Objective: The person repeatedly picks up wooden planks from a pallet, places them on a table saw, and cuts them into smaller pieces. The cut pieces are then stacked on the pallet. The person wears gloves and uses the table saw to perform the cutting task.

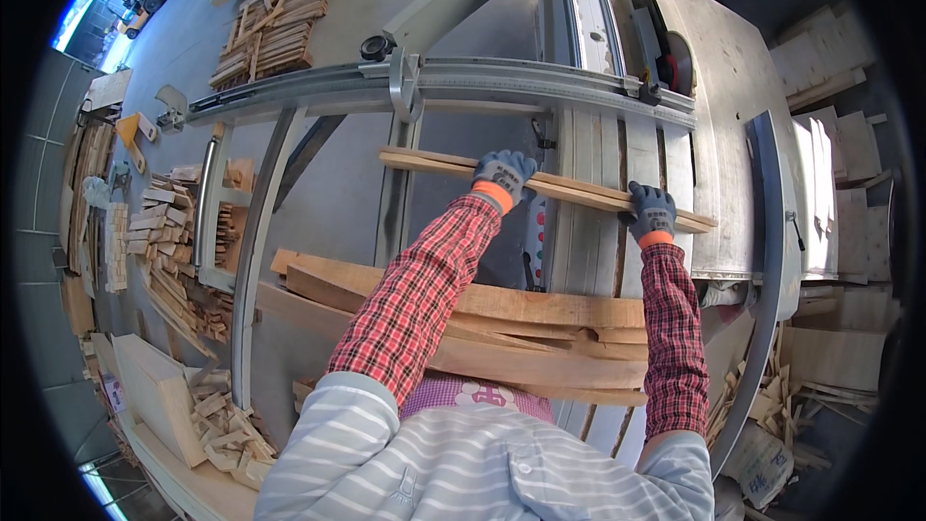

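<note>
My left hand [504, 177], in a grey-blue work glove with an orange cuff, grips a pair of narrow wooden strips [579, 189] lying side by side. Near their right end my right hand [652, 211], gloved alike, is closed around the same strips. They slant slightly down to the right across the sliding table [586, 253] of a panel saw, their left end reaching over its side frame. Above them runs the aluminium crosscut fence [506, 79] with its flip stop [404, 85]. Longer boards [550, 307] are stacked between the strips and my body.
At the upper right a dark saw guard [676, 61] with a red part stands by the metal saw table [723, 87]; the blade itself cannot be made out. A rip fence [770, 195] lies right. Wood offcuts [163, 221] and stacked strips [278, 25] lie on the floor at left.
</note>
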